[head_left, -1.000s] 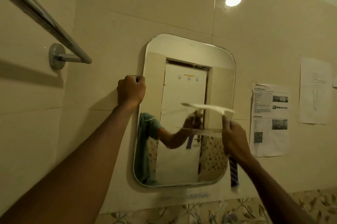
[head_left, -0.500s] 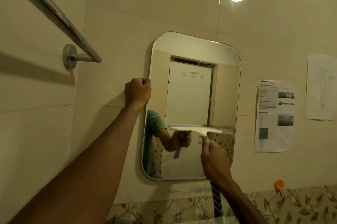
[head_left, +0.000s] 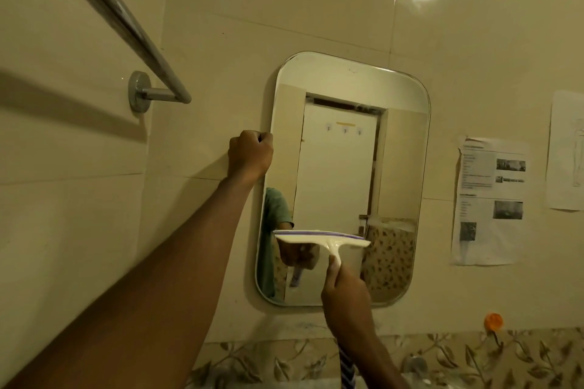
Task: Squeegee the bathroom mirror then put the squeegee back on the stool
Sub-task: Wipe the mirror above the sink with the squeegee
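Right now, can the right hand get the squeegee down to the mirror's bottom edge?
Probably yes. The right hand grips the squeegee, blade across the lower mirror, and the glass below shows nothing in the way; the left hand is up at the left edge.

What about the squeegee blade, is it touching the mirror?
Touching. The head view shows the squeegee blade meeting its own reflection on the mirror with no gap.

I'm in a bathroom, plainly: glossy cream wall tiles [head_left: 284, 9] run down to a floral border strip [head_left: 458, 354], a chrome towel rail [head_left: 126, 25] is fixed to the wall, and a rounded mirror [head_left: 341, 167] hangs near it.
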